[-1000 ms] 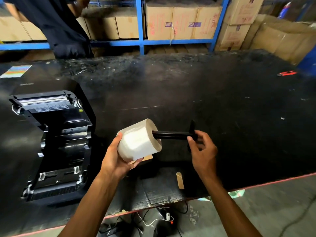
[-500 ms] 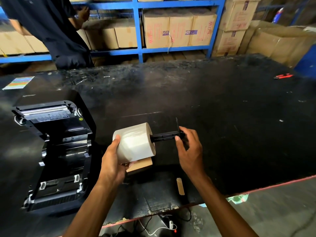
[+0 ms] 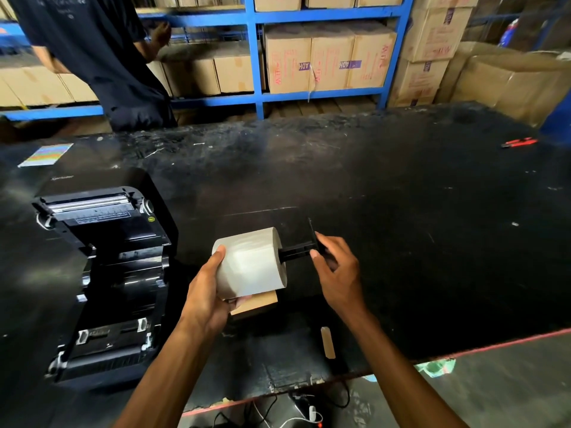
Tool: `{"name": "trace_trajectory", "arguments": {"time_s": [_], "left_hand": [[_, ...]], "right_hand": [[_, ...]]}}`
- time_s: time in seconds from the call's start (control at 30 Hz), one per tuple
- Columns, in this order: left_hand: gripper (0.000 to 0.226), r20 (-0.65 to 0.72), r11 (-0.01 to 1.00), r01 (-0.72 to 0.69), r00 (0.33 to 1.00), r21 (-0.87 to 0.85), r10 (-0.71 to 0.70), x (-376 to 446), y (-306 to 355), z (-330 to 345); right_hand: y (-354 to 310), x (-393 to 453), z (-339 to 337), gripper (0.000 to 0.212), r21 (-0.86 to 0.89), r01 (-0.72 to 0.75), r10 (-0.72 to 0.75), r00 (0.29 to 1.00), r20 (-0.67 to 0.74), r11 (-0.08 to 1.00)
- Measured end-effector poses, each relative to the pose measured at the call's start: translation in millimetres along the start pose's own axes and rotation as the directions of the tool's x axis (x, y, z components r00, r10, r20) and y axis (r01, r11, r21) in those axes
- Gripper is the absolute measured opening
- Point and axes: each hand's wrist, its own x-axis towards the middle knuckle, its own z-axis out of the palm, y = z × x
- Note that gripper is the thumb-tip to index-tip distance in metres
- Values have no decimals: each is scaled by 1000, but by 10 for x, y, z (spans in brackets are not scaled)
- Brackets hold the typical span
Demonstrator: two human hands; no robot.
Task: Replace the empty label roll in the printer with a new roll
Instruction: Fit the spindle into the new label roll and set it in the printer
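Note:
A white label roll [image 3: 251, 262] is held above the black table, wrapped in clear film, with my left hand [image 3: 207, 291] gripping it from below and the left. A black spindle [image 3: 298, 252] with an end plate sticks out of the roll's right side, and my right hand [image 3: 335, 270] pinches it at that end. Most of the spindle's shaft is inside the roll. The black label printer [image 3: 105, 273] stands at the left with its lid open and its roll bay showing. A brown cardboard core [image 3: 256, 304] lies on the table just under the roll.
A small brown strip [image 3: 327, 341] lies near the table's front edge [image 3: 463, 353]. A red cutter [image 3: 520, 142] rests far right, a coloured sheet [image 3: 46, 154] far left. A person in dark clothes [image 3: 102, 57] stands behind the table at blue shelves [image 3: 256, 57] of cartons. Cables [image 3: 296, 409] hang below.
My right hand has pushed the spindle leftwards, further into the roll, so less of the shaft shows. The roll and my left hand have stayed nearly in place.

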Motion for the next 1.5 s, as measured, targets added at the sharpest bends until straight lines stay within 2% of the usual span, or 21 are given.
{"name": "trace_trajectory", "arguments": {"time_s": [0.27,0.4,0.6,0.67,0.77,0.8,0.87,0.97,1.03,1.1,1.17,1.23,1.33,1.4,1.43,1.5], "left_hand": [[28,-28,1000,-9,1000,29,9,-43,-137,115],[45,-78,998,-42,996,46,46,-46,-200,153],[44,-40,989,-127,991,71,130,-56,-244,210],[44,-51,985,-150,987,80,155,-58,-251,264],[44,-45,984,-163,985,73,167,-45,-228,350],[44,-35,983,-170,984,64,172,-40,-214,382],[43,-17,978,-195,980,77,197,-17,-176,440],[45,0,957,-215,976,196,219,25,-135,510],[52,39,935,-209,978,287,207,58,-98,512],[58,123,908,-212,976,361,179,92,-38,456],[48,191,904,-219,969,367,157,155,-5,356],[30,167,901,-208,974,380,154,245,-33,227],[19,112,880,-186,982,438,152,386,-179,46],[12,118,840,-243,970,484,212,461,-276,-28],[10,122,777,-301,951,553,283,510,-314,-67],[13,150,542,-386,891,747,428,648,-368,-144]], "right_hand": [[-47,-263,305,35,45,-105,101,992,72,993],[-111,-344,352,35,95,-228,218,970,106,969],[-230,-228,360,77,243,-425,352,889,292,872],[-245,-192,399,71,227,-485,405,856,320,845],[-238,-120,455,43,233,-497,447,863,235,836],[-223,-92,460,41,264,-496,454,867,206,827],[-226,-33,465,45,316,-504,466,863,193,804],[-231,42,467,57,330,-530,502,847,173,781],[-218,101,443,52,346,-550,533,832,151,760],[-188,179,392,45,391,-608,595,785,172,691],[-140,247,317,41,442,-661,641,736,219,607],[-89,280,263,40,477,-680,660,710,244,556],[-35,261,218,41,527,-672,668,704,239,520],[-8,242,204,44,539,-668,667,705,239,513],[3,237,200,46,539,-670,669,704,239,511],[14,237,196,45,542,-669,671,702,237,509]]}}
